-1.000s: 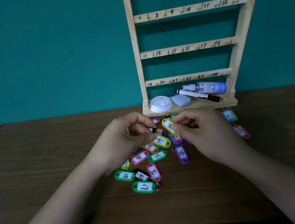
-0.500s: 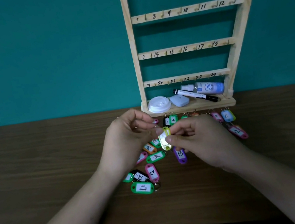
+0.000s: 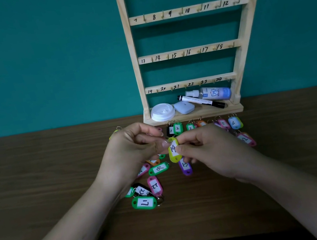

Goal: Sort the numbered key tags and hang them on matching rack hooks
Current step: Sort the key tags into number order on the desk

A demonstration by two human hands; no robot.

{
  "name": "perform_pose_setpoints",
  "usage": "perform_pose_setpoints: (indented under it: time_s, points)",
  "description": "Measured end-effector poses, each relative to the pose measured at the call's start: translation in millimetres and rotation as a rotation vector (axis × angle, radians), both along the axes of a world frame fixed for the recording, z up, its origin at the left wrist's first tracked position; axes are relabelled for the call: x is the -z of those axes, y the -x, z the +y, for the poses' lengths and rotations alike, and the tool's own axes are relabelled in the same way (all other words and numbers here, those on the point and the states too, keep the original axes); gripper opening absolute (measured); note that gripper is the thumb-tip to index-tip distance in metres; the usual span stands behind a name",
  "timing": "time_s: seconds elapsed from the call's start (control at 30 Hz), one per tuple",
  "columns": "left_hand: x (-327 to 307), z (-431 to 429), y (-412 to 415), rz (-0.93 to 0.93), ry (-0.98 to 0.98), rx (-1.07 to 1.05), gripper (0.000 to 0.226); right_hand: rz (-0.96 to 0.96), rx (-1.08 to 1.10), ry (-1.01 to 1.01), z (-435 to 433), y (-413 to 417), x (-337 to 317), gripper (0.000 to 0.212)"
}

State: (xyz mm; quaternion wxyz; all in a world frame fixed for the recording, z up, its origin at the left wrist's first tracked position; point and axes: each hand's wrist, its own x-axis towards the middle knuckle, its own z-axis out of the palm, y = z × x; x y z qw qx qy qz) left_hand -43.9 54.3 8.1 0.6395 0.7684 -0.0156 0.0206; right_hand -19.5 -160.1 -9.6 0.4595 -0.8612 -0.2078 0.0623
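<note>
Two hands meet above the wooden table. The left hand pinches the ring end of the yellow tag 14 between thumb and forefinger. The right hand pinches its side, fingers curled. The tag hangs upright over loose tags, just above a purple tag, before the numbered rack.

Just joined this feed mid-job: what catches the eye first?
The left hand and right hand meet mid-frame, pinching a yellow tag marked 14 between them. Loose coloured tags lie scattered on the wooden table beneath. Behind stands the wooden rack, the hooks on its three numbered rails bare.
</note>
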Motion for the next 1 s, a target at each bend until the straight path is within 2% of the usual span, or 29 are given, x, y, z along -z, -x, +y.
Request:
perform_pose_setpoints:
  time_s: [0.2,0.33,0.47,0.57,0.67,0.73,0.83,1.0]
  points:
    - [5,-7,-1,0.013,0.008,-0.003,0.029,-0.037,0.051,-0.025,-3,2,1,0.021]
    - [10,-13,-3,0.031,0.083,-0.015,0.029,-0.062,0.133,-0.115,-7,-1,2,0.011]
    - [12,-17,-5,0.064,0.12,-0.015,0.028,-0.055,0.143,-0.126,-12,-2,2,0.014]
    - [13,-18,-5,0.034,0.035,-0.008,0.028,0.008,0.146,-0.135,-15,-2,-2,0.013]
    - [12,-11,-8,-0.051,-0.208,-0.011,0.027,0.132,0.14,-0.074,-25,-5,-12,0.013]
    - [9,-3,-10,-0.069,-0.293,-0.043,0.025,0.207,0.148,0.007,-31,-7,-15,0.013]
    - [7,10,-15,-0.047,-0.301,-0.067,0.024,0.233,0.168,0.107,-32,-10,-12,0.012]
    - [9,29,-23,-0.027,-0.321,-0.102,0.016,0.224,0.195,0.152,-29,-12,-6,0.011]
